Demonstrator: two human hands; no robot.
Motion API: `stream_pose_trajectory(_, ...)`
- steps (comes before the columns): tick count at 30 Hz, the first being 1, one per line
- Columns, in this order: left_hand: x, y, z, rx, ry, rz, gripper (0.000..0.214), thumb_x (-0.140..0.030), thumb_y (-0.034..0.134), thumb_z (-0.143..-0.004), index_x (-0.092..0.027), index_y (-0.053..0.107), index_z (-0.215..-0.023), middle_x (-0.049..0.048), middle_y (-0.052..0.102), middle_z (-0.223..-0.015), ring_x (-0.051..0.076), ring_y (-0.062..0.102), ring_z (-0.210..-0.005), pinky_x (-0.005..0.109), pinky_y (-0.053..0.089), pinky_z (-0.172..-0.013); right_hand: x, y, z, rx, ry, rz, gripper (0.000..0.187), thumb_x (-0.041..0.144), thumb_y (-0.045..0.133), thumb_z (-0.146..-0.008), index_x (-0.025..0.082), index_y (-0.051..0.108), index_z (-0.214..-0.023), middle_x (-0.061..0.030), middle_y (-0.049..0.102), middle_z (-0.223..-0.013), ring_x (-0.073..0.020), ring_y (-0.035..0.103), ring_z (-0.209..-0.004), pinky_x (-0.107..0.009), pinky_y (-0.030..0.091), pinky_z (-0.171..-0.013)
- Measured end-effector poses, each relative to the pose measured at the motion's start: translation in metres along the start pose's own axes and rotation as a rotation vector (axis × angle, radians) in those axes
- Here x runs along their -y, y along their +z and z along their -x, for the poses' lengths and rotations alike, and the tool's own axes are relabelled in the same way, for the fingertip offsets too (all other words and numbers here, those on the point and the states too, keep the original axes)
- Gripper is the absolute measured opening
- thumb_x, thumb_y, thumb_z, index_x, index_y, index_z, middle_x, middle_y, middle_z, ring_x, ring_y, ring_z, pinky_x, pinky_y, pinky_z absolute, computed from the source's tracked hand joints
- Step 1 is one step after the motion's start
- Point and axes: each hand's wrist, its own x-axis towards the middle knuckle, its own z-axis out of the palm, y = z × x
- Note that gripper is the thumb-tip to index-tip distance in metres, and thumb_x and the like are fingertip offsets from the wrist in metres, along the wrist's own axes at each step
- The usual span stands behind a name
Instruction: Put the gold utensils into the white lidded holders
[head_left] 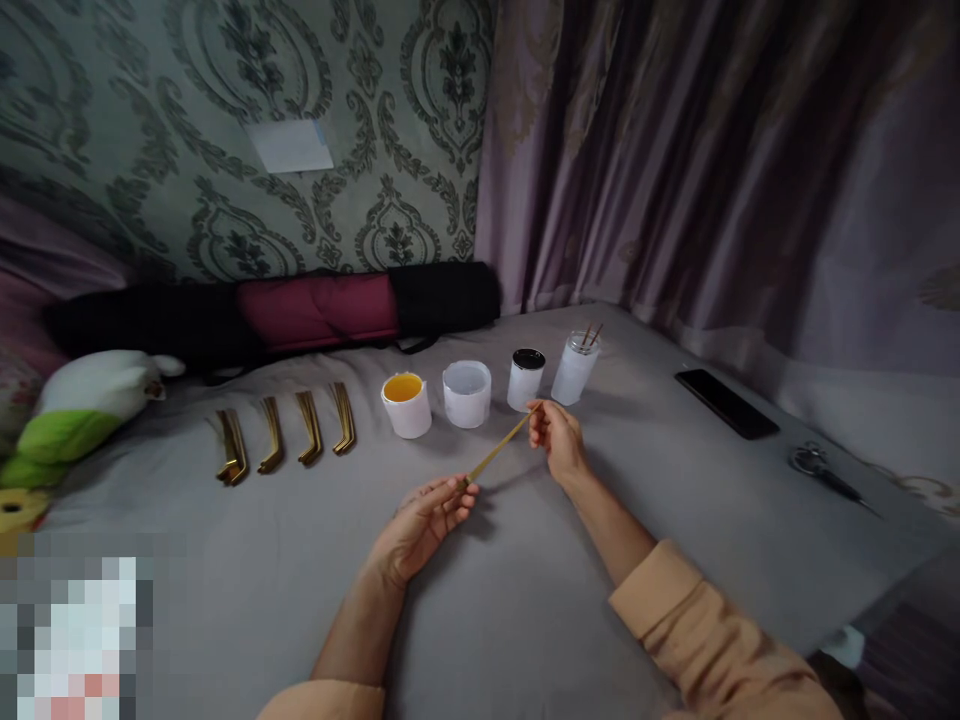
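Your left hand is closed in a pinch, thumb against fingers, on the lower end of a slender rod; your right hand pinches the upper end between thumb and fingertips. The rod is suspended between your two hands above the grey cloth, running from your left hand toward a point between one and two o'clock. It appears thin, straight along its exposed length and dull gold, with a slightly darker, thicker portion noted at your left fingertips. Both ends are partly covered by your fingers, and surface detail is too small to assess. Between nine and eleven o'clock of your left hand lie four bundles of similar gold pieces, bent at their near ends. Near twelve o'clock of that hand stand a white cup with a yellow interior and a white tub. At eleven o'clock of your right hand, just beside it, is a white can with a black top; near twelve, a jar containing thin sticks. A black phone lies between two and three o'clock of your right hand.
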Motion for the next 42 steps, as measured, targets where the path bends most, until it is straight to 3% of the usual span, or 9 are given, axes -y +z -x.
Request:
stream_pose_trajectory(26, 0.000, -0.003, 0.000, 0.002, 0.016, 0.040, 0.018, -0.016, 0.058, -0.076, -0.009, 0.061, -0.092, 0.0123, 0.062, -0.096, 0.010, 0.059, -0.074, 0.020, 0.048, -0.066, 0.018, -0.008, 0.009, 0.029, 0.050, 0.103, 0.030, 0.044, 0.058, -0.068, 0.016, 0.058, -0.078, 0.0018, 0.050, -0.061, -0.0048, 0.041, -0.043, -0.018, 0.031, -0.036)
stream_pose_trajectory(42, 0.003, -0.007, 0.001, 0.028, 0.032, 0.038, 0.022, -0.020, 0.056, -0.078, -0.009, 0.062, -0.095, 0.0126, 0.062, -0.096, 0.011, 0.059, -0.074, 0.020, 0.048, -0.066, 0.028, -0.010, 0.013, -0.018, 0.012, 0.136, 0.027, 0.043, 0.058, -0.069, 0.016, 0.058, -0.075, 0.0024, 0.051, -0.059, -0.0053, 0.042, -0.043, -0.019, 0.032, -0.037)
